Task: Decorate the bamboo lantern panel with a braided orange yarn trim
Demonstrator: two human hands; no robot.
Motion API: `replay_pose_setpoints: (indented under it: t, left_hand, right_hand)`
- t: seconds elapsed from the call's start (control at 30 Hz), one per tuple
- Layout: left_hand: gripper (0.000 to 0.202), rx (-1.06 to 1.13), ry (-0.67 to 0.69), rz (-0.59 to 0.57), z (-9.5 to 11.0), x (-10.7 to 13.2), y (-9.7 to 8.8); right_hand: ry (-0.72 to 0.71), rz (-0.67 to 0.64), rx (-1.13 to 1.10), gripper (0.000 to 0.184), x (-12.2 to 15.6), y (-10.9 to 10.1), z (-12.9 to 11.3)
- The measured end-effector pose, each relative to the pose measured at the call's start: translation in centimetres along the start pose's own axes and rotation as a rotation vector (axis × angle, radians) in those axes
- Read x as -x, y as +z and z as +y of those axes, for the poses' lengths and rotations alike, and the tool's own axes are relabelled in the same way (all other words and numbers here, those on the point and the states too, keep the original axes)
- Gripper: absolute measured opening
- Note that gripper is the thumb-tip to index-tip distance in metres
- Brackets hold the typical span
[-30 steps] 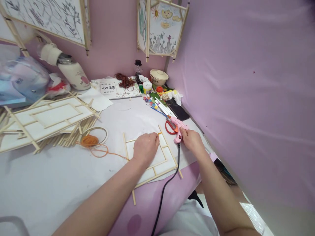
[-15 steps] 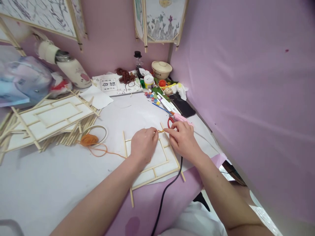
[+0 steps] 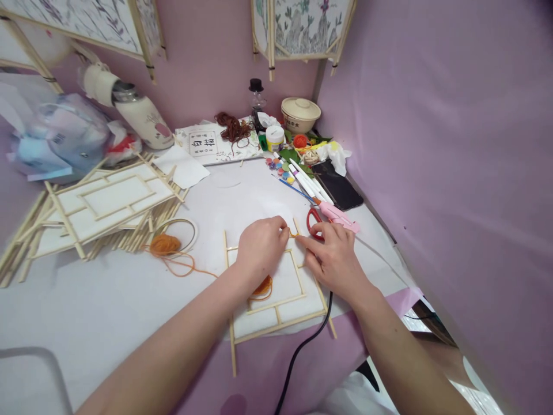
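Note:
A wooden-stick frame with a white sheet lies flat at the table's front edge. Above its upper right corner, a short orange yarn strand runs between my two hands, beside the end of a stick. My left hand is closed, pinching the strand's left side with its fingertips. My right hand pinches the other side, its index finger pointing at the stick. Under my left wrist an orange yarn bundle rests on the sheet, partly hidden. Another orange yarn ball sits at left, trailing a thread towards the frame.
Red-handled scissors and a pink glue gun lie just beyond my right hand; a black cord crosses the front edge. Stacked stick frames stand at left. A phone, white pens and a lidded bowl are at the back right.
The view has shifted, so everything sits further right. Both hands keep their pinch on the yarn at the same corner. More of the yarn bundle under my left wrist shows.

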State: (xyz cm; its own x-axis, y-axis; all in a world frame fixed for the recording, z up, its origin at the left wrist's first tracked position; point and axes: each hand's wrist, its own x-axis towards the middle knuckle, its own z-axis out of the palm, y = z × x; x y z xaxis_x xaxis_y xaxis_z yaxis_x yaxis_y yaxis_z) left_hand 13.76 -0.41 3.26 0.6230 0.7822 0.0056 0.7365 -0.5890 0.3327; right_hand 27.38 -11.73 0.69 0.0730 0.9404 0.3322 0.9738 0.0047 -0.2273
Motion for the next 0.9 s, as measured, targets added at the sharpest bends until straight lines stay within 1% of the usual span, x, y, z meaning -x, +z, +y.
replay_pose_setpoints:
  t: [0.1,0.23,0.53,0.67,0.77,0.9]
  left_hand:
    - [0.021,0.002,0.004,-0.012,0.1,-0.7,-0.3]
    - [0.022,0.009,-0.002,-0.001,0.2,-1.3,-0.3]
    - [0.022,0.039,-0.008,-0.014,0.0,-1.7,0.3]
    - [0.021,0.042,0.001,0.004,-0.2,-1.9,0.6]
    - [0.021,0.048,-0.001,-0.003,-0.3,-2.0,0.7]
    - [0.021,0.057,-0.003,-0.015,-0.5,-2.2,0.8]
  right_hand:
    - [0.005,-0.005,-0.007,0.029,0.0,0.0,0.1]
    - [-0.001,-0.019,-0.005,0.030,0.1,0.1,0.2]
    - [0.018,-0.003,0.003,0.034,0.1,0.2,0.1]
    - [0.015,-0.015,0.020,0.034,0.1,0.3,-0.1]
    - [0.015,-0.025,0.029,0.034,0.1,0.3,-0.1]
    - [0.017,-0.004,0.026,0.032,0.0,0.1,-0.2]
